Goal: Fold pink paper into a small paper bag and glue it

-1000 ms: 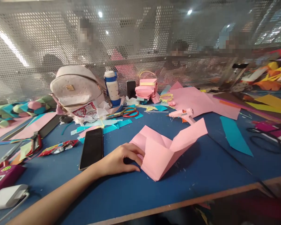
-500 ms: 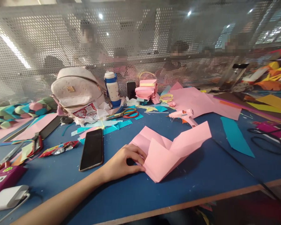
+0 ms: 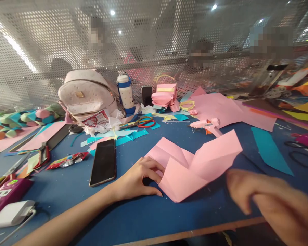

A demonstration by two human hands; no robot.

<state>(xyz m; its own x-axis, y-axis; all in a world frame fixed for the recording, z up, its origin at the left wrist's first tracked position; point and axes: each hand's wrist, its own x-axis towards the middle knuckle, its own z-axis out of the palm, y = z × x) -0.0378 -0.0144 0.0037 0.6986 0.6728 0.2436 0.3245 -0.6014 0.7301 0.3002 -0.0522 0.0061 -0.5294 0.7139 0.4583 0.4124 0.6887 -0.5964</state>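
A folded pink paper sheet (image 3: 192,164) lies on the blue table (image 3: 133,218) in front of me, its right flap raised. My left hand (image 3: 137,179) rests at the sheet's left edge, fingers curled and pinching that edge against the table. My right hand (image 3: 267,198) is at the lower right, smeared by motion, a little to the right of the sheet and apart from it. A black phone (image 3: 103,162) lies face up just left of my left hand.
A pink glue gun (image 3: 206,124), scissors (image 3: 141,123), a beige backpack (image 3: 86,95), a bottle (image 3: 125,94), pink paper stacks (image 3: 165,97) and coloured scraps crowd the back. A charger (image 3: 11,213) and snack wrapper (image 3: 66,160) lie left. People sit behind a perforated screen (image 3: 154,44).
My right hand has come into view at the lower right, moving fast. The left hand stays pinching the pink sheet's left edge; the view has shifted slightly.
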